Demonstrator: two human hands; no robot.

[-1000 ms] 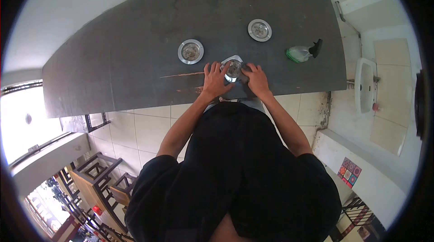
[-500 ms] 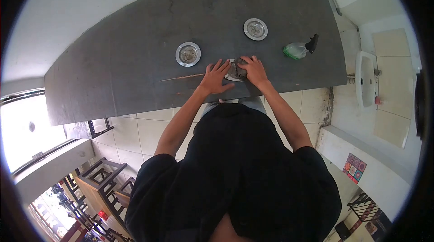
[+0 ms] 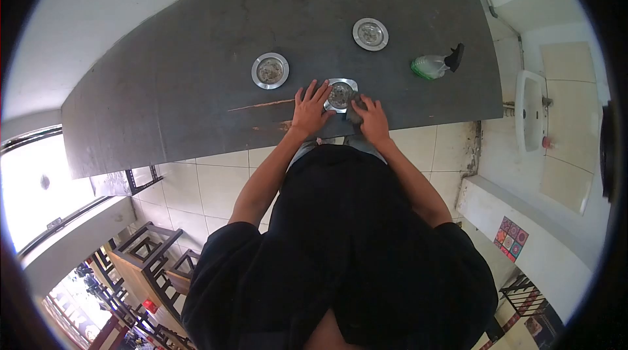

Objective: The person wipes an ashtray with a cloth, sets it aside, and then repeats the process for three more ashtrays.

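Reading the grey table (image 3: 183,75) left to right: far-left of the hands sat round dish 1 (image 3: 270,55), metal-looking rim, brownish residue inside. It stood flat and apart from both hands, probably parked there to leave the near edge for working. Pale scrape marks (image 3: 261,105) ran nearer than that dish, left of the hands.

Left hand (image 3: 309,113) came next: palm down, fingers spread toward the far side, thumb angled right. Grip was open, not wrapped round anything; fingertips touched the left rim of the square dish (image 3: 342,80), likely to steady it. Left forearm ran in from the near left, angled far and right.

Square dish lay flat between the hands, close to the near edge, marks visible in its middle. Position looked chosen for easy reach by both hands.

Right hand (image 3: 373,120) was closed on a dark pad (image 3: 355,109), fingers bent over it, at the dish's right side. Pad material: can't tell, too small and partly covered. Hold looked suited to pressing against the rim. Right forearm came in from the near right, angled far and left.

Farther off, slightly right of the square dish, was round dish 2 (image 3: 370,21), flat, nothing touching it. Rightmost on the table: spray bottle (image 3: 428,67), lying on its side, green at the base, black head pointing right.
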